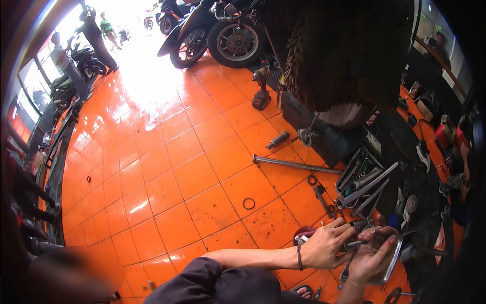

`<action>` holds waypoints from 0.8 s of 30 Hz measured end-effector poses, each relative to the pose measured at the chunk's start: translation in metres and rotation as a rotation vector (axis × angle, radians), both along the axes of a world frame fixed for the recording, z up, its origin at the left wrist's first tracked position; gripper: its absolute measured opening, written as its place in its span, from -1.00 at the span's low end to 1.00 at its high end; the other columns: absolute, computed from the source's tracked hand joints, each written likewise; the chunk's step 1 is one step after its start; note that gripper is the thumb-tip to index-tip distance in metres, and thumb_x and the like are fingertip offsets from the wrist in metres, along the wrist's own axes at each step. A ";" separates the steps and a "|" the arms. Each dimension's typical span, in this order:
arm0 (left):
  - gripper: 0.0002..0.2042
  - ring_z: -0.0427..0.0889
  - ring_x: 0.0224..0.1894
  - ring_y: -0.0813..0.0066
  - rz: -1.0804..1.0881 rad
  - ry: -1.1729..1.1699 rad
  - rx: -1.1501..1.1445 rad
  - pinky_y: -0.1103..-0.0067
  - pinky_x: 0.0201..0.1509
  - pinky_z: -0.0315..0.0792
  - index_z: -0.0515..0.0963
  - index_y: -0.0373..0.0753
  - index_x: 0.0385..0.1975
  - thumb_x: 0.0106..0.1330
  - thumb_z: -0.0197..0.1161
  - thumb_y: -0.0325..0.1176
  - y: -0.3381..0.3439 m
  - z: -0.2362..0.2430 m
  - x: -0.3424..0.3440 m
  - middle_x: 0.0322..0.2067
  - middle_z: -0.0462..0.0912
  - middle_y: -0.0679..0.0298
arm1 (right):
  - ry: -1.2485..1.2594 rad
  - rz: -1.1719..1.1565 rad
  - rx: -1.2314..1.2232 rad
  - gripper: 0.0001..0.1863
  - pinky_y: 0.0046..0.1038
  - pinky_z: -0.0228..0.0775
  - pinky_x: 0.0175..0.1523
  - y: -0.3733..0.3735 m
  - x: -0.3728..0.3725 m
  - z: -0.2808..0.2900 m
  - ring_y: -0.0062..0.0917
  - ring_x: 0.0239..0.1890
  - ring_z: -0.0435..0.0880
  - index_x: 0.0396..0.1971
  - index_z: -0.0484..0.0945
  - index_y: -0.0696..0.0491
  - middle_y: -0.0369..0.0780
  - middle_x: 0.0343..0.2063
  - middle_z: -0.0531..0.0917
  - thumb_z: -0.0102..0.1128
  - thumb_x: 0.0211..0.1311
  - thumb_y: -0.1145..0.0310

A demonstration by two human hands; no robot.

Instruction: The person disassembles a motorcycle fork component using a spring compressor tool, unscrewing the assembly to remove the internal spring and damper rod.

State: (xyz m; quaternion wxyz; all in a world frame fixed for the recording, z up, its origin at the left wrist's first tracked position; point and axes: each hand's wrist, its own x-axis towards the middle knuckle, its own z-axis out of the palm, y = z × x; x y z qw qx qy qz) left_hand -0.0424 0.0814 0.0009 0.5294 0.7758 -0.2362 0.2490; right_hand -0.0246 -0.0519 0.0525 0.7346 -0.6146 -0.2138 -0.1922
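Observation:
My left hand (329, 245), with a cord on the wrist, has its fingers curled at a small cylindrical metal part (354, 244). My right hand (374, 256) is cupped around the same part from the right, fingers bent up. Both are over a shallow metal tray (399, 249) at the lower right, largely hidden by them. A dark red object (299, 233) lies partly hidden beside my left forearm. Just beyond my hands lie a bundle of metal tubes and tools (369, 185) and a wrench-like tool (322, 200).
An orange tiled floor (182, 172) holds a long tube (298, 165), a black ring (248, 203), a cylinder (278, 140) and a cordless drill (261, 88). Scooters (238, 40) stand at the back. Several people (93, 35) are at the upper left; another person's hand (463, 187) shows at far right.

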 end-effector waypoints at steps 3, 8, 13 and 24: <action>-0.52 0.55 -0.19 0.06 -0.067 -0.029 -0.021 0.30 -0.10 0.53 0.51 -0.42 -0.01 0.05 0.42 -0.40 -0.007 -0.001 0.002 -0.28 0.55 0.08 | 0.172 0.357 0.163 -0.59 -0.24 0.51 0.22 -0.020 0.020 0.019 -0.48 -0.75 0.59 -0.19 0.38 0.13 -0.24 -0.87 0.44 -0.41 0.72 0.16; -0.33 0.54 -0.18 0.06 -0.363 -0.109 0.015 0.30 -0.14 0.54 0.45 -0.56 0.18 0.02 0.41 -0.38 -0.014 -0.010 0.003 -0.21 0.60 0.03 | 0.231 1.100 0.229 -0.53 -0.29 0.50 -0.73 -0.045 0.036 0.030 -0.32 -0.92 0.49 -0.45 0.44 0.30 -0.02 -0.90 0.47 -0.14 0.69 0.27; -0.54 0.52 -0.19 0.05 -0.344 -0.078 -0.004 0.28 -0.23 0.53 0.54 -0.38 -0.04 0.01 0.42 -0.40 -0.013 0.008 -0.002 -0.29 0.56 0.08 | 0.116 0.205 -0.263 -0.65 -0.20 0.58 0.16 -0.049 -0.003 0.046 -0.39 -0.53 0.67 -0.22 0.43 0.23 -0.07 -0.60 0.62 -0.01 0.58 0.19; -0.63 0.52 -0.12 0.02 -0.350 -0.021 0.008 0.20 -0.23 0.52 0.48 -0.35 -0.14 0.09 0.39 -0.35 -0.013 0.001 -0.015 -0.28 0.52 0.09 | 0.363 0.494 -1.387 -0.52 -0.40 0.53 -0.09 -0.053 -0.023 0.188 -0.43 -0.24 0.67 0.00 0.58 0.19 -0.16 -0.27 0.64 0.55 0.13 0.34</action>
